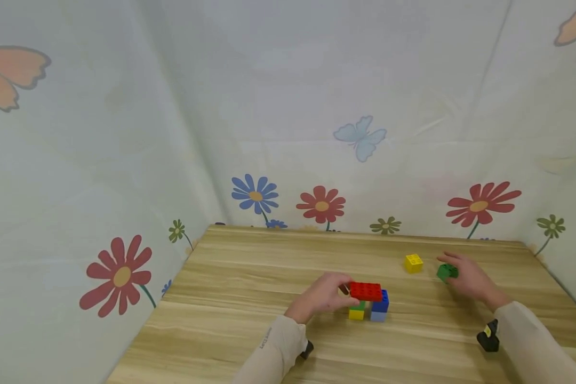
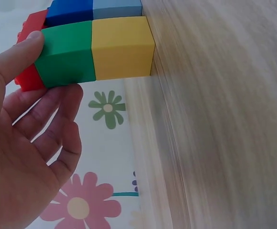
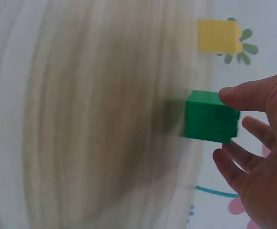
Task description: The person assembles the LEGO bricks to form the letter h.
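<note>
Wood-grained, the worktop (image 1: 249,277) carries a small structure topped by a red brick (image 1: 366,291). At the red brick's left end, the fingers of the left hand (image 1: 325,294) grip it, the thumb overlapping the stacked green block (image 2: 66,53) beneath, which sits on a lower yellow block (image 2: 123,47). Under the red brick's right end, a dark blue block (image 1: 381,304) tops a light blue block (image 1: 377,316). Beyond and right of the red brick stands a loose yellow block (image 1: 413,263); farther right, the fingers of the right hand (image 1: 471,279) pinch a loose green block (image 1: 445,272).

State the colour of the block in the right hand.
The block is green; the right wrist view shows it best.
</note>
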The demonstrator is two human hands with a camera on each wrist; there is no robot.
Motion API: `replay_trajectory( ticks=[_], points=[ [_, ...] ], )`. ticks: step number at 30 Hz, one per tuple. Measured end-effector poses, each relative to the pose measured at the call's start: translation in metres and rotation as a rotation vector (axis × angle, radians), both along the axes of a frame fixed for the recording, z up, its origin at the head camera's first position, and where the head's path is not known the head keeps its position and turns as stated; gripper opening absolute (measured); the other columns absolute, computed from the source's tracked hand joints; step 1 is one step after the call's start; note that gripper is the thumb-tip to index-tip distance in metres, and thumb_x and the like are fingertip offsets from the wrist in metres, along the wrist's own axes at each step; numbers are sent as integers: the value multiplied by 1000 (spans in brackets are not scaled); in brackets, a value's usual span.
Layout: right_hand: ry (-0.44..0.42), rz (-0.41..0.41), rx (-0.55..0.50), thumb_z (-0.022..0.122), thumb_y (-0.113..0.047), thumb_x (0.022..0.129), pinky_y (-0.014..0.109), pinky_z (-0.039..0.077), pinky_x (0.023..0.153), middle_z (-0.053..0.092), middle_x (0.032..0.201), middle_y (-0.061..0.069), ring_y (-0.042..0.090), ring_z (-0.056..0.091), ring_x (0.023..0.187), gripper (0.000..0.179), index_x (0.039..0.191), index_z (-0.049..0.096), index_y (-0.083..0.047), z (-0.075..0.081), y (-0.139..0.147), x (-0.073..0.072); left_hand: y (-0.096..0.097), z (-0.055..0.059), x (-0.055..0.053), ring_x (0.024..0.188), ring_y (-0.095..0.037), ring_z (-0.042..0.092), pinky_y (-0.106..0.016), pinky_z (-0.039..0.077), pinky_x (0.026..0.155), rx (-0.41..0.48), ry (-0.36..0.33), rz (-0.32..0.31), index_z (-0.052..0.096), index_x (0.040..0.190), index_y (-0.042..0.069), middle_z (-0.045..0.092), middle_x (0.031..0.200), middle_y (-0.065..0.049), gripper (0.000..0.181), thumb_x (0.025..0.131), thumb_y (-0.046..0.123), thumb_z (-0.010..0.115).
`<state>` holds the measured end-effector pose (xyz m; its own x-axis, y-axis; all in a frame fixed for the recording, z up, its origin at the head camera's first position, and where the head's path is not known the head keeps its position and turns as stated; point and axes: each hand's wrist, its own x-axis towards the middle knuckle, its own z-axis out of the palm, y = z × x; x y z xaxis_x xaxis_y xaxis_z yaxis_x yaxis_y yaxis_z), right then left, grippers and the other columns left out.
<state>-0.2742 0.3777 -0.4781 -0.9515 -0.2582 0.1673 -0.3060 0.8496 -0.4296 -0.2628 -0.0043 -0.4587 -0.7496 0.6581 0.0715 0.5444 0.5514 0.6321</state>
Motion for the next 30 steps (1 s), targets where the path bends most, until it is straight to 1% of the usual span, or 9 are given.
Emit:
replay_trajectory(
  ticks=[5, 11, 14, 17, 19, 21, 23, 26, 30],
  points=[
    [-23, -2, -2, 64, 6, 78, 66, 33, 90, 40, 129, 38, 57, 38, 114, 50, 125, 50, 14, -6, 2, -1, 0, -2, 0, 81, -1, 53, -20, 44, 73, -8, -8, 13, 65, 97, 23, 60, 89, 19, 17, 84, 32, 72],
    [-50, -45, -12, 65, 4, 81, 65, 36, 88, 45, 126, 36, 54, 44, 110, 43, 122, 54, 10, -8, 2, -1, 0, -2, -1, 81, -1, 53, -20, 45, 73, -6, -20, 20, 65, 97, 24, 60, 89, 18, 17, 84, 33, 72],
    [-57, -51, -12, 67, 2, 82, 63, 40, 85, 48, 120, 35, 51, 48, 103, 38, 118, 58, 8, -7, 2, -1, 0, -2, -1, 81, 0, 53, -20, 45, 73, -11, -13, 18, 64, 97, 24, 60, 89, 18, 18, 84, 33, 72],
    [-86, -49, -20, 68, 0, 81, 62, 41, 84, 50, 114, 33, 46, 50, 98, 36, 115, 59, 7, -7, 1, 1, 0, -2, 0, 81, 0, 53, -19, 44, 73, -17, -3, 18, 64, 98, 23, 60, 89, 18, 18, 84, 33, 72],
    [-115, -49, -28, 68, 1, 80, 62, 40, 85, 51, 114, 33, 44, 51, 98, 38, 117, 58, 8, -7, 0, 3, 0, -2, 1, 81, -1, 53, -19, 44, 72, -20, 2, 19, 65, 98, 23, 60, 89, 18, 18, 84, 33, 72],
    [-143, -57, -32, 68, 1, 80, 62, 39, 86, 49, 117, 35, 45, 50, 100, 42, 120, 56, 9, -6, -1, 4, 0, -1, 1, 82, -2, 54, -19, 44, 72, -25, 6, 21, 64, 98, 23, 60, 90, 19, 19, 84, 33, 72],
    [-149, -65, -31, 69, -1, 80, 62, 39, 87, 48, 120, 37, 47, 50, 103, 47, 122, 52, 11, -7, -2, 6, 0, -1, 2, 83, -2, 54, -19, 44, 73, -25, 4, 24, 64, 98, 23, 60, 89, 19, 19, 84, 33, 72],
    [-134, -74, -21, 71, -4, 79, 61, 41, 85, 51, 116, 38, 46, 52, 101, 54, 124, 48, 14, -8, -1, 7, 0, -2, 2, 82, -2, 54, -19, 44, 72, -20, -5, 31, 64, 98, 24, 60, 89, 19, 19, 84, 34, 72],
    [-106, -70, -13, 73, -7, 77, 58, 43, 82, 56, 109, 34, 43, 55, 95, 53, 119, 50, 15, -7, -2, 9, 0, -3, 2, 81, -1, 53, -20, 44, 72, -9, -12, 36, 64, 98, 24, 59, 89, 19, 19, 84, 34, 72]
  ],
)
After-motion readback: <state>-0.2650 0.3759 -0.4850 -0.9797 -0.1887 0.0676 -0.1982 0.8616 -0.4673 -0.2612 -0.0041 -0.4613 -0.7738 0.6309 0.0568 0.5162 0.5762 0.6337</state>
